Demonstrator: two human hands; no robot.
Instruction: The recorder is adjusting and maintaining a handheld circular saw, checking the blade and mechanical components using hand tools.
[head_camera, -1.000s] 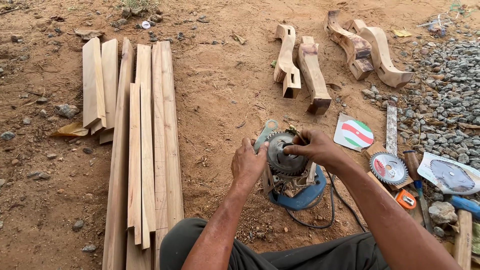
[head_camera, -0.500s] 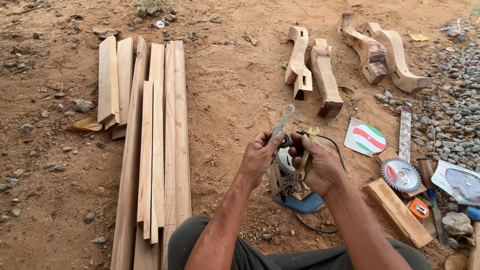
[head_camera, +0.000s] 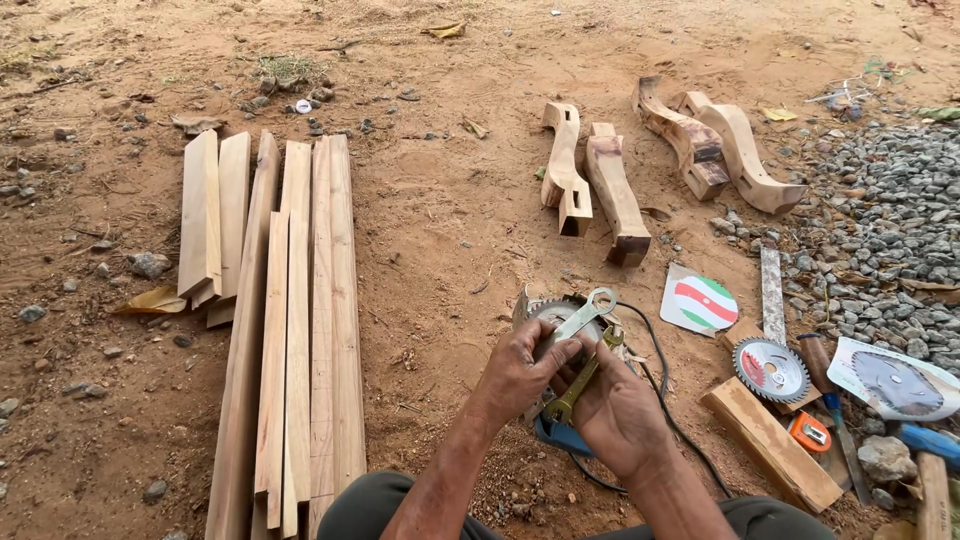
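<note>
Planks (head_camera: 290, 320) lie left on the dirt. The left hand (head_camera: 520, 375) is clamped on a silver wrench (head_camera: 580, 318) over the toothed saw blade (head_camera: 550, 312); the right hand (head_camera: 615, 410) grips a brass-coloured wrench (head_camera: 578, 385). If either tool slips off, knuckles may strike the teeth, or the saw's cord (head_camera: 665, 400) may snag.

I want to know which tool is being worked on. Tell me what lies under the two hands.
Under the left hand and right hand: a toothed saw blade, a blue tool body and a black cord. Both hands hold wrenches. The tool's middle is covered.
</note>
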